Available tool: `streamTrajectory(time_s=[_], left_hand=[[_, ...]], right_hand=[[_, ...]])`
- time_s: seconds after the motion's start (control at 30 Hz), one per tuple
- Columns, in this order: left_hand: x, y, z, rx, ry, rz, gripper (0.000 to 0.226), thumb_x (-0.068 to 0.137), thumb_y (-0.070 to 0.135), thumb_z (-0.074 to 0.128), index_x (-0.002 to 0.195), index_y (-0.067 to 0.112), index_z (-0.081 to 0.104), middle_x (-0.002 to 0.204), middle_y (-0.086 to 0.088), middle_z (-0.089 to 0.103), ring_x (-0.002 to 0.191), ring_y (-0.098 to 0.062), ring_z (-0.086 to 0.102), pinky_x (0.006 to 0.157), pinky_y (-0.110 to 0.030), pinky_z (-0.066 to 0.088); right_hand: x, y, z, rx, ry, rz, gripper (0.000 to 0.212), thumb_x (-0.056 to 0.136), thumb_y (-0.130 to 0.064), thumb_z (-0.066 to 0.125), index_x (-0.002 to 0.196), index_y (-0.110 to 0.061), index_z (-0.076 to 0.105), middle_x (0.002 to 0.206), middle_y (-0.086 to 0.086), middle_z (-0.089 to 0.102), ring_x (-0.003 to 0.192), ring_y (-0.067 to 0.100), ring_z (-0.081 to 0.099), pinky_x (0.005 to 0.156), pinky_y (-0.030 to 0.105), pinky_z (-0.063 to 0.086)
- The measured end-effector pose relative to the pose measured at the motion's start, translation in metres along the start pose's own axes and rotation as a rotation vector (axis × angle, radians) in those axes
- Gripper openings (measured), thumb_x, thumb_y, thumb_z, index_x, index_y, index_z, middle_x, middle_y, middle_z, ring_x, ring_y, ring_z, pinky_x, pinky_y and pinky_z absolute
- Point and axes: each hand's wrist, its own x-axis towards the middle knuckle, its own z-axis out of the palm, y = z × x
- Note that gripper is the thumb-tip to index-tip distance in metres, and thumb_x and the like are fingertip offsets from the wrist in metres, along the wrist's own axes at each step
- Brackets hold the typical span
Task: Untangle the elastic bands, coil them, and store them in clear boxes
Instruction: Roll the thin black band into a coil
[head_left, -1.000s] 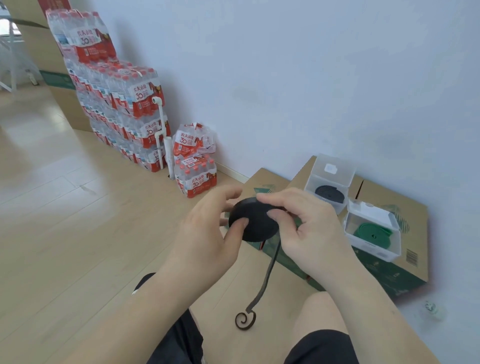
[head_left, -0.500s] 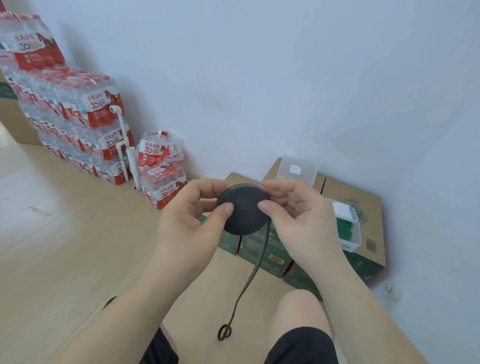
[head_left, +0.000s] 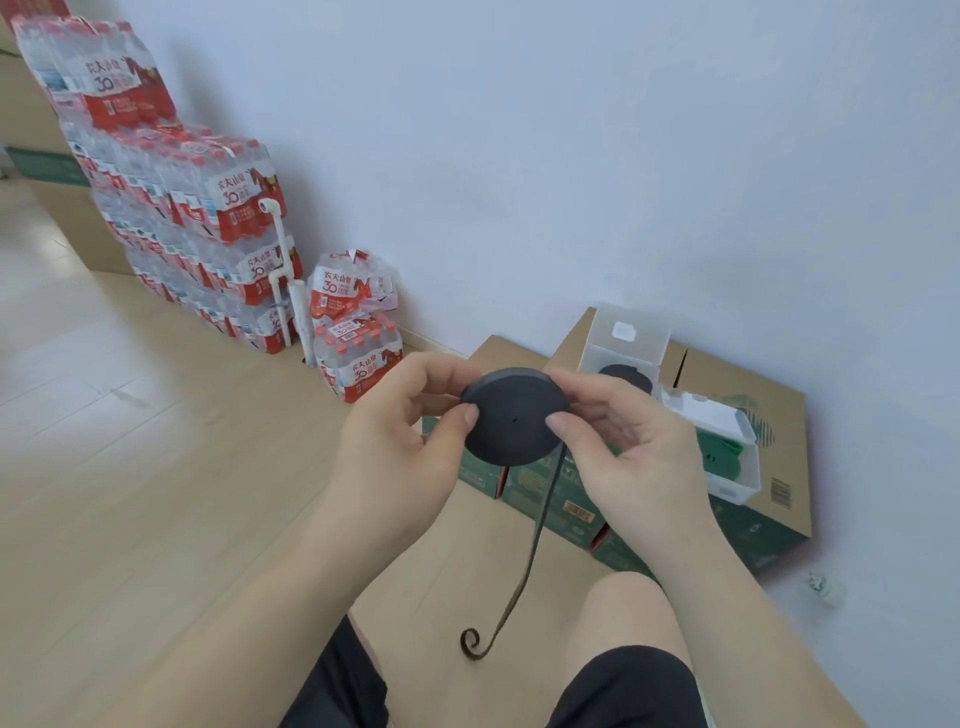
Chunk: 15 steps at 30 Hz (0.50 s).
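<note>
In the middle of the frame, your left hand (head_left: 400, 447) and right hand (head_left: 628, 457) both pinch the black band roll (head_left: 511, 415); its tail (head_left: 524, 566) hangs down.

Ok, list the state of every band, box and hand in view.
Black band coil: mostly wound, held up by both hands, tail hanging loose with a curled end.
Left hand: grips the coil's left edge.
Right hand: grips the coil's right edge.
Rear clear box: lid open, stored black coil inside.
Near clear box: lid open, green band inside.
</note>
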Motion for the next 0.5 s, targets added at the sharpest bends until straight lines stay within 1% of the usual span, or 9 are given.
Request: streamTrajectory(time_s=[0.07,0.1,0.13,0.2,0.3,0.37,0.4,0.43,0.5], left_hand=[[-0.005,-0.009,-0.002,-0.092,0.033,-0.073,0.035,0.094,-0.004,0.067,0.099,0.03,0.069,0.097,0.012,0.074,0.094,-0.015,0.071,0.086,-0.045,0.062],[-0.009,-0.014,-0.002,-0.121,0.041,-0.114,0.035,0.094,-0.004,0.066,0.1,0.03,0.068,0.098,0.01,0.074,0.094,-0.017,0.072,0.086,-0.048,0.062],[-0.013,-0.018,-0.003,-0.117,0.038,-0.146,0.035,0.094,-0.004,0.066,0.101,0.03,0.067,0.098,0.01,0.074,0.095,-0.017,0.072,0.085,-0.047,0.062],[-0.023,-0.024,-0.005,-0.008,0.016,-0.134,0.038,0.093,-0.003,0.068,0.108,0.032,0.063,0.102,0.017,0.071,0.098,-0.007,0.07,0.08,-0.034,0.062],[-0.032,-0.027,-0.01,0.24,-0.023,0.077,0.045,0.091,0.0,0.069,0.122,0.031,0.059,0.114,0.021,0.065,0.109,0.0,0.064,0.084,-0.024,0.059],[-0.031,-0.027,-0.012,0.396,-0.08,0.24,0.043,0.093,0.005,0.067,0.126,0.031,0.059,0.117,0.023,0.063,0.108,0.0,0.062,0.082,-0.026,0.06],[-0.03,-0.026,-0.013,0.44,-0.092,0.274,0.043,0.093,0.005,0.066,0.125,0.033,0.059,0.117,0.024,0.062,0.107,0.001,0.062,0.08,-0.027,0.059],[-0.029,-0.025,-0.013,0.438,-0.083,0.267,0.044,0.093,0.005,0.066,0.123,0.036,0.059,0.115,0.026,0.062,0.106,0.001,0.061,0.079,-0.027,0.059],[-0.026,-0.021,-0.015,0.311,-0.031,0.165,0.047,0.092,0.002,0.068,0.113,0.044,0.061,0.11,0.026,0.066,0.102,-0.001,0.064,0.073,-0.022,0.059]], right_hand=[[-0.006,0.004,0.004,0.038,0.0,-0.007,0.052,0.09,0.006,0.073,0.108,-0.042,0.075,0.104,-0.019,0.077,0.098,0.008,0.073,0.089,0.015,0.055],[-0.007,0.006,0.007,0.03,0.001,-0.018,0.053,0.09,0.007,0.072,0.108,-0.043,0.075,0.103,-0.019,0.077,0.098,0.008,0.072,0.089,0.015,0.054],[-0.008,0.007,0.01,0.002,-0.006,-0.043,0.053,0.091,0.008,0.071,0.108,-0.042,0.075,0.103,-0.019,0.076,0.098,0.007,0.072,0.088,0.015,0.054],[-0.008,0.008,0.015,-0.107,-0.051,-0.141,0.05,0.091,0.011,0.067,0.108,-0.035,0.077,0.1,-0.017,0.075,0.099,0.006,0.07,0.086,0.015,0.053],[-0.008,0.012,0.02,-0.3,-0.126,-0.331,0.044,0.088,0.016,0.062,0.108,-0.02,0.08,0.098,-0.003,0.072,0.095,0.009,0.066,0.082,0.026,0.053],[-0.006,0.012,0.024,-0.362,-0.175,-0.391,0.041,0.088,0.014,0.06,0.107,-0.018,0.08,0.096,0.001,0.07,0.092,0.018,0.066,0.078,0.034,0.054],[-0.006,0.01,0.026,-0.367,-0.186,-0.409,0.039,0.089,0.012,0.06,0.106,-0.018,0.079,0.096,0.0,0.07,0.092,0.019,0.067,0.078,0.035,0.054],[-0.006,0.009,0.028,-0.339,-0.179,-0.39,0.036,0.089,0.009,0.062,0.104,-0.019,0.079,0.095,-0.003,0.072,0.092,0.017,0.068,0.08,0.033,0.055],[-0.006,0.003,0.026,-0.18,-0.134,-0.212,0.029,0.089,0.002,0.072,0.098,-0.025,0.078,0.093,-0.013,0.074,0.09,0.009,0.069,0.082,0.02,0.055]])
